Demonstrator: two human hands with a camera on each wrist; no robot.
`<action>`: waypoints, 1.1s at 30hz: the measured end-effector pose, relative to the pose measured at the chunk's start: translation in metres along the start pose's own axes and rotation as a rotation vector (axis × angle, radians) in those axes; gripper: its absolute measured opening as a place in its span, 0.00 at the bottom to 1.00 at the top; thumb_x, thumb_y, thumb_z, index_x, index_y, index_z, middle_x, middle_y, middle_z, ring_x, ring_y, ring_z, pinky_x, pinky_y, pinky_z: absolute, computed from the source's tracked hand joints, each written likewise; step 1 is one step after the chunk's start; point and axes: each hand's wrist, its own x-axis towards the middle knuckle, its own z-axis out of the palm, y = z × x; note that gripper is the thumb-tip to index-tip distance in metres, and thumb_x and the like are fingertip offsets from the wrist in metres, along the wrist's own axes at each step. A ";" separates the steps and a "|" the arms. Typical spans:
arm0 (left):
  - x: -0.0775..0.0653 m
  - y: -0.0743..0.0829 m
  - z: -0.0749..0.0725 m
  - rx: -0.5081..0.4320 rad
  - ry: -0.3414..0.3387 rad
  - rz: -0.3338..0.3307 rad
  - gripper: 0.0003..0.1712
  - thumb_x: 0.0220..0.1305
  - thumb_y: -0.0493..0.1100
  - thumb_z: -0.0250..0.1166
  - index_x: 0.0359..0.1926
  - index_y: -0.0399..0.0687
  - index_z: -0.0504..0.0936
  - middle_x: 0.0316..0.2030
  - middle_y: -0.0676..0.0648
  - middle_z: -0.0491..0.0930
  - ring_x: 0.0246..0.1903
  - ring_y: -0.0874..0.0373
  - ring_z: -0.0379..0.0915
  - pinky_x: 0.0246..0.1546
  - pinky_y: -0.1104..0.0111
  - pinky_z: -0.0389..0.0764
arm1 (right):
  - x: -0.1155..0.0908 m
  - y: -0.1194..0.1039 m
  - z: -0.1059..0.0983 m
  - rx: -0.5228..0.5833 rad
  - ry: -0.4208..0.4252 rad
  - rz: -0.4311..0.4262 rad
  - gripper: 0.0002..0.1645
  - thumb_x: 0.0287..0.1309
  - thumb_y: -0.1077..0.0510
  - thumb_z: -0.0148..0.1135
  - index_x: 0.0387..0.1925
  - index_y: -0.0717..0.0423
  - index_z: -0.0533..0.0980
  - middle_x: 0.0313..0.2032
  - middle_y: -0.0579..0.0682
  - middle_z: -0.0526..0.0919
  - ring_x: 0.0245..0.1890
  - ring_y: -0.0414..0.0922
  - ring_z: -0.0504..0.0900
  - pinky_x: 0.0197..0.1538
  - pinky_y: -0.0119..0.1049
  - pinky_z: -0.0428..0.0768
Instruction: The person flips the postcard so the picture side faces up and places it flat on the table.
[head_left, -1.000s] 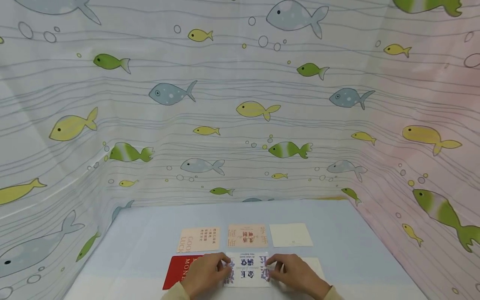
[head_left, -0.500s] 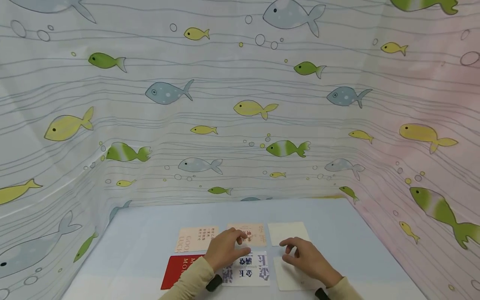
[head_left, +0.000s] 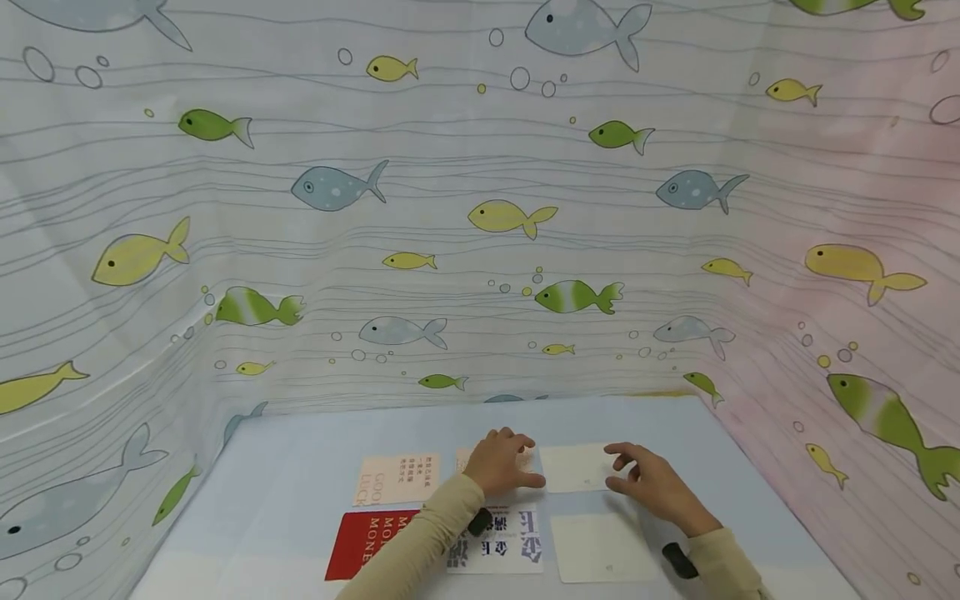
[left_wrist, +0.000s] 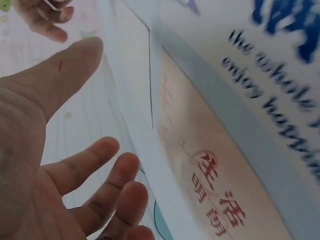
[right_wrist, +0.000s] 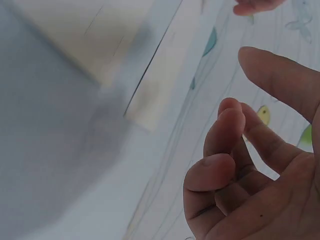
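My left hand (head_left: 504, 467) hovers over the peach card (left_wrist: 220, 150) with red characters, covering most of it in the head view; nothing is between its spread thumb and fingers. At the right edge of the far blank cream card (head_left: 572, 468) is my right hand (head_left: 660, 487), its fingers loosely bent and holding nothing. A white card (head_left: 510, 550) with bluish-purple characters lies nearer, partly behind the left forearm. The right wrist view shows the thumb and fingers of the right hand (right_wrist: 250, 165) apart, above the table.
A peach card (head_left: 393, 483) reading "GOOD LUCK" lies far left. Nearer are a red card (head_left: 360, 554), partly covered by the left sleeve (head_left: 420, 542), and another cream card (head_left: 600, 554). Fish-patterned sheeting (head_left: 480, 333) stands around the pale table (head_left: 247, 500).
Both hands have let go of the white card's sides and moved away from me and rightward to the far row. The cards appear to lie in the same places.
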 end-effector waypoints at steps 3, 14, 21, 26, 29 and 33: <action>0.012 0.004 0.008 0.092 -0.026 -0.020 0.44 0.46 0.74 0.74 0.61 0.58 0.81 0.51 0.49 0.79 0.50 0.49 0.73 0.52 0.54 0.75 | 0.006 0.012 -0.006 -0.002 -0.044 0.030 0.35 0.59 0.53 0.74 0.64 0.58 0.73 0.45 0.52 0.80 0.38 0.44 0.77 0.37 0.39 0.75; 0.030 0.025 0.011 0.241 -0.105 -0.041 0.48 0.44 0.73 0.76 0.64 0.55 0.80 0.52 0.47 0.76 0.50 0.50 0.67 0.55 0.54 0.70 | 0.038 0.032 -0.013 -0.038 -0.132 0.079 0.46 0.54 0.50 0.78 0.69 0.63 0.68 0.48 0.55 0.79 0.43 0.49 0.77 0.46 0.48 0.76; 0.036 0.021 0.022 0.296 -0.122 -0.049 0.50 0.43 0.77 0.74 0.64 0.57 0.79 0.53 0.48 0.75 0.52 0.50 0.67 0.57 0.55 0.70 | 0.049 0.034 -0.009 -0.068 -0.208 0.162 0.52 0.49 0.53 0.81 0.70 0.66 0.66 0.48 0.55 0.77 0.44 0.50 0.72 0.47 0.48 0.74; 0.036 0.022 0.021 0.280 -0.118 -0.053 0.49 0.43 0.76 0.75 0.63 0.58 0.80 0.52 0.48 0.75 0.52 0.50 0.67 0.58 0.54 0.69 | 0.054 0.035 -0.007 -0.091 -0.234 0.194 0.51 0.47 0.55 0.81 0.70 0.64 0.66 0.47 0.55 0.75 0.43 0.50 0.71 0.46 0.48 0.74; 0.034 0.026 0.015 0.268 -0.126 -0.053 0.48 0.43 0.74 0.76 0.63 0.57 0.80 0.52 0.48 0.75 0.53 0.50 0.67 0.58 0.54 0.69 | 0.057 0.035 -0.006 -0.116 -0.248 0.209 0.51 0.47 0.54 0.81 0.70 0.62 0.67 0.47 0.55 0.75 0.43 0.51 0.72 0.47 0.49 0.75; 0.033 0.029 0.010 0.248 -0.119 -0.057 0.47 0.42 0.73 0.77 0.61 0.56 0.81 0.51 0.47 0.75 0.52 0.50 0.67 0.58 0.54 0.70 | 0.059 0.035 -0.004 -0.142 -0.253 0.225 0.49 0.46 0.53 0.82 0.69 0.59 0.69 0.48 0.54 0.75 0.44 0.51 0.72 0.49 0.51 0.75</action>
